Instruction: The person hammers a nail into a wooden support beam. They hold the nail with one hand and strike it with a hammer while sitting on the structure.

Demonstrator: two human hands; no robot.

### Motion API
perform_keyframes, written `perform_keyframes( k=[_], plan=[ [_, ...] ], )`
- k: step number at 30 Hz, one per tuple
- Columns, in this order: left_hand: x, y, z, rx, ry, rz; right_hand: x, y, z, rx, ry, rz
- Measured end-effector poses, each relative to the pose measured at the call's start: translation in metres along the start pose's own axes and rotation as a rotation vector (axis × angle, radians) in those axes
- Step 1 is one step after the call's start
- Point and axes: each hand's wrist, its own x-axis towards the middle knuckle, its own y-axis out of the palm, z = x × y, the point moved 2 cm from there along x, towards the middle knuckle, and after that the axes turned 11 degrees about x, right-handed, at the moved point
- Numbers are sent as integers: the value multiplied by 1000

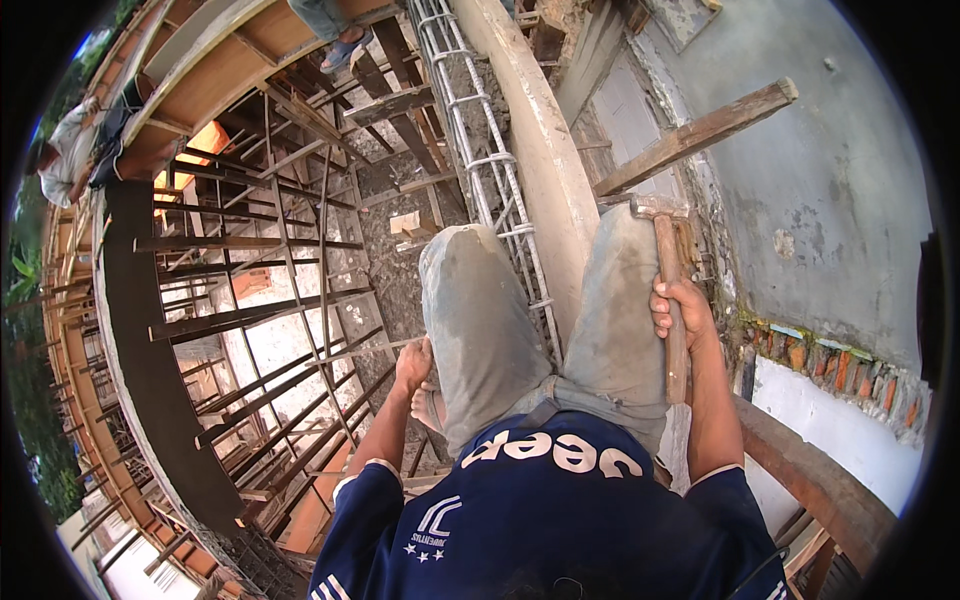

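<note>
My right hand [684,309] is wrapped around the wooden handle of a hammer [668,250], beside my right thigh. The hammer stands head-up, its metal head near my right knee. On the other side, my left hand [412,366] is closed beside my left leg, just above my bare foot [430,408]. Whatever its fingers may hold is hidden; a thin light strip appears to run left from it. Between my legs passes a rebar cage [487,160] with tied stirrups, lying alongside a long pale board [545,150].
Wooden poles and beams [290,240] form a scaffold below on the left, with a drop through it. A timber [700,137] juts out by the grey wall [830,170]. Another person [75,150] is at the far left; a sandalled foot [345,50] shows at the top.
</note>
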Motion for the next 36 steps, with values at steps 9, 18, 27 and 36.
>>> perform_keyframes(
  k=[9,18,27,36],
  plan=[
    [-54,-53,28,116,-215,23,-2,-5,-3,68,3,7],
    [-38,-35,25,304,-322,99,-2,-1,-1,77,7,7],
    [39,36,-14,-25,-30,23,0,-4,-1,74,20,17],
    [34,50,42,116,-56,87,0,-1,0,100,2,64]
  ],
)
